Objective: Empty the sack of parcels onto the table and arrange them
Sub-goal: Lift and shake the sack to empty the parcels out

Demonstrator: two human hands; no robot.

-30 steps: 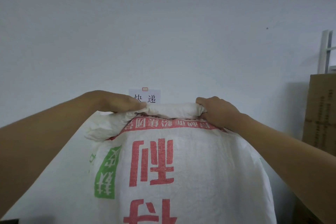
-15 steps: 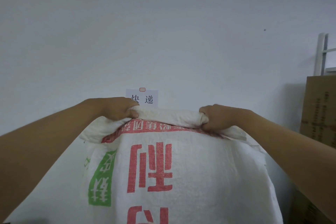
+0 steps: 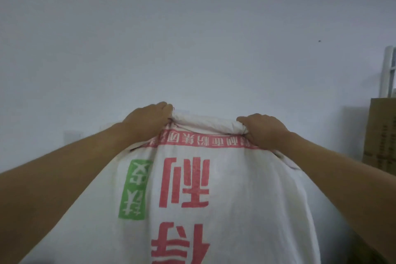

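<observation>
A big white woven sack [image 3: 235, 199] with red and green upside-down print fills the lower middle of the head view, held up in front of me. My left hand [image 3: 147, 122] grips the bunched top edge of the sack on the left. My right hand [image 3: 263, 130] grips the same rolled edge on the right. Both arms stretch forward along the sack's sides. The parcels and the table are hidden behind the sack.
A plain pale wall [image 3: 192, 38] fills the background. A brown cardboard box [image 3: 381, 135] stands at the right edge, with a white frame post [image 3: 387, 70] above it.
The sack's top edge and both hands have risen and shifted slightly right. The small white label on the wall behind is now covered by the sack and hands.
</observation>
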